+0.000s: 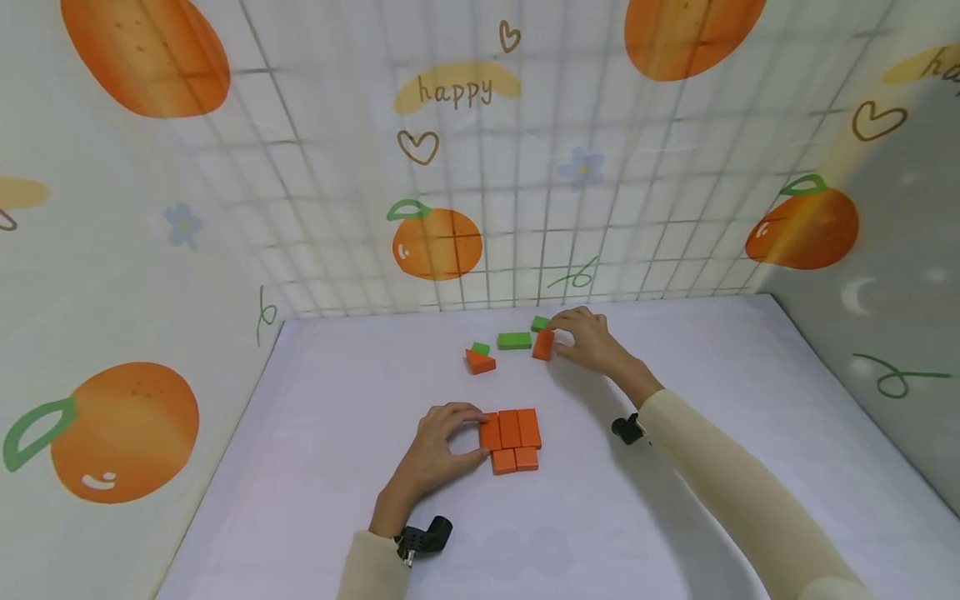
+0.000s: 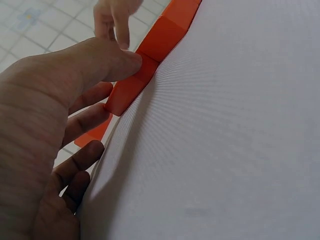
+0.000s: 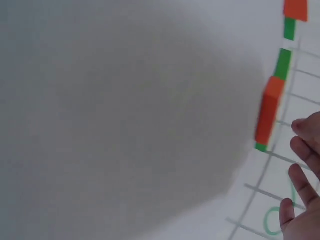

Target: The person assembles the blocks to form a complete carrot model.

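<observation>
My left hand (image 1: 433,448) holds the left side of a flat group of orange blocks (image 1: 510,429), its thumb and fingers at the edges of the leftmost block (image 1: 490,431). Three longer blocks lie side by side there, with two shorter ones (image 1: 527,458) along their near edge. In the left wrist view the thumb (image 2: 125,65) presses against an orange block (image 2: 125,95). Farther back, my right hand (image 1: 588,340) is beside another orange block (image 1: 543,345). The right wrist view shows its fingers (image 3: 302,180) spread apart, with a gap between them and that block (image 3: 269,112).
A green block (image 1: 514,341) lies at the back, left of the right hand. A smaller green piece (image 1: 540,323) is behind the orange block there. Farther left, an orange triangular block (image 1: 480,362) partly covers another green piece (image 1: 481,348). Behind the white table (image 1: 337,383) hangs a printed curtain (image 1: 322,167).
</observation>
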Available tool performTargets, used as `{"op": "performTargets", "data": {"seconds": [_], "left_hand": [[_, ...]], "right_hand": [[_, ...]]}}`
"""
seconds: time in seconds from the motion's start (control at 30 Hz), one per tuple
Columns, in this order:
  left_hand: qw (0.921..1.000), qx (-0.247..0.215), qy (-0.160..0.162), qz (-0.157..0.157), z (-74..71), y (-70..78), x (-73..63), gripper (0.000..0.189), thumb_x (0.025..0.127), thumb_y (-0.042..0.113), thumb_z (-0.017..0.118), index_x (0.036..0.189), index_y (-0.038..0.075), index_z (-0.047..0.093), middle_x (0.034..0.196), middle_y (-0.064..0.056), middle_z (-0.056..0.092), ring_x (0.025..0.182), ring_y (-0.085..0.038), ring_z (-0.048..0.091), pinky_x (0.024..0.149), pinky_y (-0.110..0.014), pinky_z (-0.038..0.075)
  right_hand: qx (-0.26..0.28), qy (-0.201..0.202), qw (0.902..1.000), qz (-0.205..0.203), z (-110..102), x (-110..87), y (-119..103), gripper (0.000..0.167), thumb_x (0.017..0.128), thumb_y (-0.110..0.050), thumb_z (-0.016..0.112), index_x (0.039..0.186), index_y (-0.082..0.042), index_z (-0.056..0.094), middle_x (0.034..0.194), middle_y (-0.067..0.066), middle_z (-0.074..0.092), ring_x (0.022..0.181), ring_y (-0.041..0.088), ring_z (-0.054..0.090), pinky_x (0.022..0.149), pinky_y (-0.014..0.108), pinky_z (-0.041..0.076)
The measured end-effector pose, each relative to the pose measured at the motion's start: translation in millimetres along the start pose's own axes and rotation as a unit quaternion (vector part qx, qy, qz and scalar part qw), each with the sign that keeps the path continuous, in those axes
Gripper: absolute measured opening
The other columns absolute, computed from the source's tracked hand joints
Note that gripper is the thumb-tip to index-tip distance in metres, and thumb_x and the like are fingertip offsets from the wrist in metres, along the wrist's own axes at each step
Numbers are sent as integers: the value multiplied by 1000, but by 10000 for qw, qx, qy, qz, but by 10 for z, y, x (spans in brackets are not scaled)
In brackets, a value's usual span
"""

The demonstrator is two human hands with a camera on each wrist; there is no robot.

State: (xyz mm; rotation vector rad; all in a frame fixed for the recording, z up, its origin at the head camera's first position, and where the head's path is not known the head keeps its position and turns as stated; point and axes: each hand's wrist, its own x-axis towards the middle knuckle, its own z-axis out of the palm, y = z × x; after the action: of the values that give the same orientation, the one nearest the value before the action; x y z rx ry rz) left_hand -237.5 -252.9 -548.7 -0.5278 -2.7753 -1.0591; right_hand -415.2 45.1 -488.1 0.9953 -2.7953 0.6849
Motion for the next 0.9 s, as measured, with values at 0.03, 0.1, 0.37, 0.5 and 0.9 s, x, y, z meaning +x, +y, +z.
{"op": "performTargets", "data": {"seconds": [0.03,0.1,0.37,0.5,0.9], "left_hand": [[10000,-28,-16,5,-1,-6,2,42,84,39,78,124,34,67,132,20,54,124,-10,43,106,-46,32],[9999,-87,-77,-2,-1,-9,6,43,85,41,78,125,34,66,133,20,53,125,-10,42,107,-46,31],[9999,-111,-128,-26,-33,-5,-7,43,85,40,77,126,33,66,133,18,53,126,-11,41,106,-46,31],[9999,-54,-105,26,-51,7,-8,43,85,39,77,126,32,66,133,17,54,126,-12,42,106,-47,32],[9999,93,-115,-46,-38,-6,-6,43,85,39,77,126,32,66,133,19,53,126,-11,42,107,-45,31]], "right_hand": [[2,-48,10000,16,17,31,20,35,91,-13,72,126,-8,69,134,12,60,127,35,43,92,57,32],[-41,-161,9999,15,53,74,63,38,91,-10,72,128,-9,68,136,11,60,127,34,43,92,56,31],[-89,-526,9983,-234,141,150,135,41,92,-5,71,132,-10,66,136,6,62,129,33,42,97,56,29],[-473,-401,9971,-449,120,137,138,34,90,-2,72,123,-7,71,129,10,64,124,35,45,94,57,33],[-543,-500,9971,209,2,-6,108,26,85,-21,81,109,-12,74,112,6,65,116,32,45,89,52,28]]}}
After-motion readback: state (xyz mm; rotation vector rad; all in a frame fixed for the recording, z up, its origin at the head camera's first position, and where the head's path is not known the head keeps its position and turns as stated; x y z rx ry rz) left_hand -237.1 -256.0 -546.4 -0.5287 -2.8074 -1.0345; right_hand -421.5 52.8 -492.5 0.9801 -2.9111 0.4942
